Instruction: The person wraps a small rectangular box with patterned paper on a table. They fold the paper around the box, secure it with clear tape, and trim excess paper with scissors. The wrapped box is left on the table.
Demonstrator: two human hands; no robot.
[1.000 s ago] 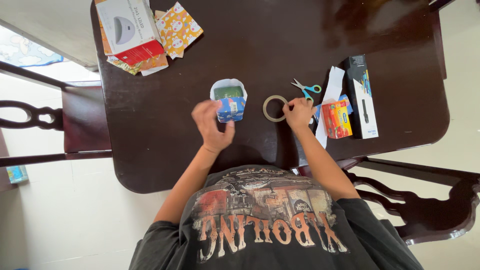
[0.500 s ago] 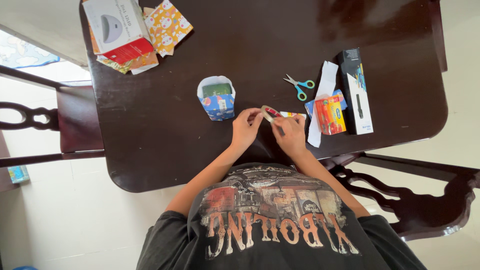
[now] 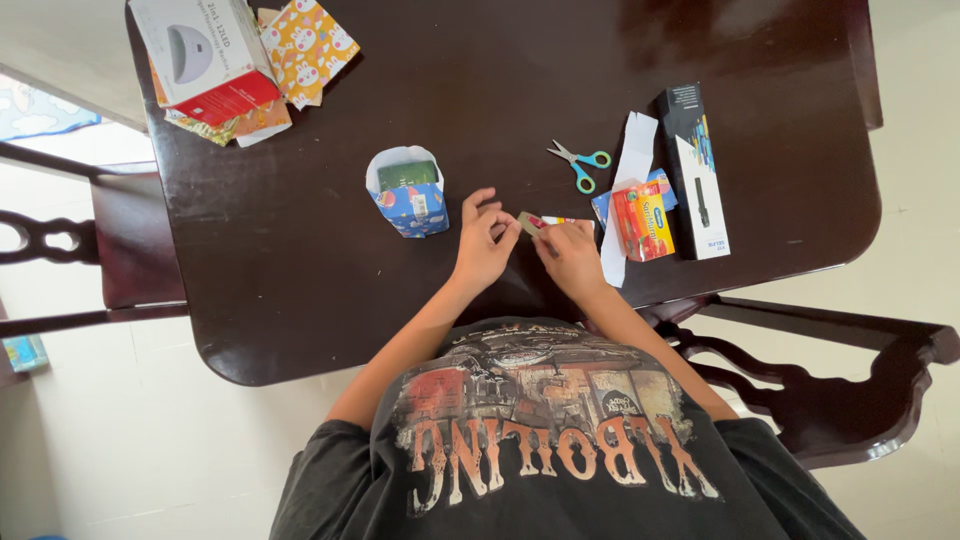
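Seen from above, a person's two hands meet over a dark wooden bench (image 3: 300, 260), the left hand (image 3: 484, 245) and right hand (image 3: 572, 255) both pinched narrowly on a roll of tape (image 3: 531, 222) held between them. Just left of the left hand stands a small box partly wrapped in blue patterned paper (image 3: 408, 192). Beyond the right hand lie blue-handled scissors (image 3: 580, 163), with an orange carton (image 3: 641, 220) just to its right.
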